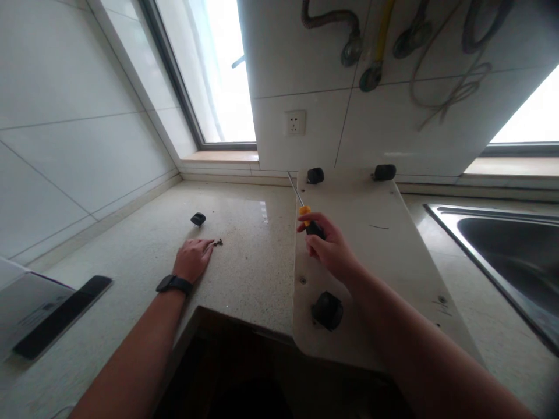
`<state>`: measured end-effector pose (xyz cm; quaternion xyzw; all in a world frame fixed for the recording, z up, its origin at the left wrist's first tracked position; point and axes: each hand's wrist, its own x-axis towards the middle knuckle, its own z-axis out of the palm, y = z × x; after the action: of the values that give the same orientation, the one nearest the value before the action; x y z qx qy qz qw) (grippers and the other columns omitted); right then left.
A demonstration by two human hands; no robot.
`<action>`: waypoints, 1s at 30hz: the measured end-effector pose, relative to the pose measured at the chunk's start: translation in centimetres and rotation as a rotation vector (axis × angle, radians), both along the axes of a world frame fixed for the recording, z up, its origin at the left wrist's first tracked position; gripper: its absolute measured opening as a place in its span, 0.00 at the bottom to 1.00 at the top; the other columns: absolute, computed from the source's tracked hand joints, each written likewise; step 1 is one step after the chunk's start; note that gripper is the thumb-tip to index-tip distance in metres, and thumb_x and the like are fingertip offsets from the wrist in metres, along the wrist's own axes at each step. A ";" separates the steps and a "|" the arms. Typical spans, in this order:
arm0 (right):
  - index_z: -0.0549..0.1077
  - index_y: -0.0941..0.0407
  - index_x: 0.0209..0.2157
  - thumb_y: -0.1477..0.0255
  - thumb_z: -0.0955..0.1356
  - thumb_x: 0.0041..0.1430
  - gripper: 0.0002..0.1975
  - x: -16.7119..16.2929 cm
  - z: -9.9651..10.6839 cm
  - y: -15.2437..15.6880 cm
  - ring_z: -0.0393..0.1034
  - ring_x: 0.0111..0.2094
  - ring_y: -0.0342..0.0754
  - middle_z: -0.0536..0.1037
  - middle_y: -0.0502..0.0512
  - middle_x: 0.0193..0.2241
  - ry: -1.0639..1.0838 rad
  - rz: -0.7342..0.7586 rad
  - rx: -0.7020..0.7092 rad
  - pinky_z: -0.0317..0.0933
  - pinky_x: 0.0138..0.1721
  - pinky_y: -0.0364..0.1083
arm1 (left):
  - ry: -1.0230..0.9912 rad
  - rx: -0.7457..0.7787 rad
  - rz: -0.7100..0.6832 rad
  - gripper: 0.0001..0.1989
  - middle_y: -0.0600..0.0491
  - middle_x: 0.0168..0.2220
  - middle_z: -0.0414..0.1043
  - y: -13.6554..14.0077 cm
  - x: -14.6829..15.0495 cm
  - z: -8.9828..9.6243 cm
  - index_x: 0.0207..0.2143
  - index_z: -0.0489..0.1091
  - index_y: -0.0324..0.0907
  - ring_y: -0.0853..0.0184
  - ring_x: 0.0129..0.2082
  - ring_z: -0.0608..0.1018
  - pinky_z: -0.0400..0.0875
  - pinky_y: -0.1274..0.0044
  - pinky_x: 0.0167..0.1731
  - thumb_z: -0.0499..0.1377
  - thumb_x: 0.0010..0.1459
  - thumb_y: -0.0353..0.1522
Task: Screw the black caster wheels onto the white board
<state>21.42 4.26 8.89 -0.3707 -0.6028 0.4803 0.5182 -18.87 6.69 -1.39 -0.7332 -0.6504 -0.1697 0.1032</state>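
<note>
My right hand (327,241) grips a screwdriver (304,210) by its yellow and black handle, the metal shaft pointing up and left over the edge of a white board (345,233). On the board stand three black casters, one at the far left corner (315,175), one at the far right (385,172) and one near the front (327,311). My left hand (194,259), with a black watch on the wrist, lies on the counter, fingers stretched out. Its fingertips touch or nearly touch a small pile of screws (219,242). Just beyond lies a loose black caster (198,219).
The stone counter (253,273) has a dark cutout at the front. A steel sink (515,244) is at right. At left lie a white box (26,302) and a long black strip (65,314). A socket (296,122) and pipe valves (351,49) are on the tiled wall.
</note>
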 end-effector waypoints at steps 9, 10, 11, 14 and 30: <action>0.71 0.51 0.45 0.75 0.65 0.50 0.18 -0.2 0.0 -0.2 0.61 0.22 0.37 0.73 0.51 0.39 -0.025 0.046 0.012 0.57 0.21 0.42 | 0.007 0.035 0.007 0.12 0.45 0.39 0.79 -0.2 0.1 0.1 0.39 0.78 0.42 0.53 0.43 0.76 0.69 0.65 0.48 0.56 0.66 0.38; 0.71 0.51 0.45 0.75 0.65 0.50 0.18 -0.2 0.0 -0.2 0.61 0.22 0.37 0.73 0.51 0.39 -0.029 0.047 0.012 0.58 0.21 0.42 | 0.007 0.038 0.008 0.12 0.45 0.39 0.79 -0.2 0.2 0.1 0.39 0.78 0.42 0.53 0.43 0.76 0.69 0.65 0.47 0.56 0.65 0.37; 0.71 0.51 0.45 0.75 0.65 0.50 0.18 -0.1 0.0 -0.1 0.61 0.22 0.37 0.73 0.51 0.39 -0.032 0.048 0.013 0.58 0.21 0.42 | 0.006 0.039 0.008 0.11 0.45 0.39 0.79 -0.3 0.2 0.1 0.38 0.78 0.42 0.53 0.43 0.76 0.69 0.65 0.47 0.57 0.65 0.37; 0.71 0.52 0.44 0.75 0.65 0.49 0.18 -0.1 0.0 -0.1 0.61 0.21 0.37 0.73 0.51 0.38 -0.042 0.045 0.016 0.58 0.21 0.42 | 0.003 0.046 0.012 0.11 0.45 0.39 0.80 -0.5 0.2 0.1 0.38 0.78 0.42 0.52 0.43 0.76 0.68 0.65 0.47 0.57 0.64 0.37; 0.71 0.51 0.44 0.75 0.65 0.51 0.17 0.0 -0.1 -0.1 0.61 0.22 0.37 0.73 0.51 0.38 -0.050 0.044 0.031 0.58 0.21 0.42 | -0.110 0.000 0.037 0.17 0.44 0.35 0.78 -1.3 0.7 0.6 0.34 0.78 0.42 0.51 0.39 0.75 0.67 0.63 0.45 0.58 0.63 0.45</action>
<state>21.38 4.18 8.84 -0.3610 -0.6311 0.4727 0.4980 -18.14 5.37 -0.82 -0.7105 -0.6687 -0.2077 0.0706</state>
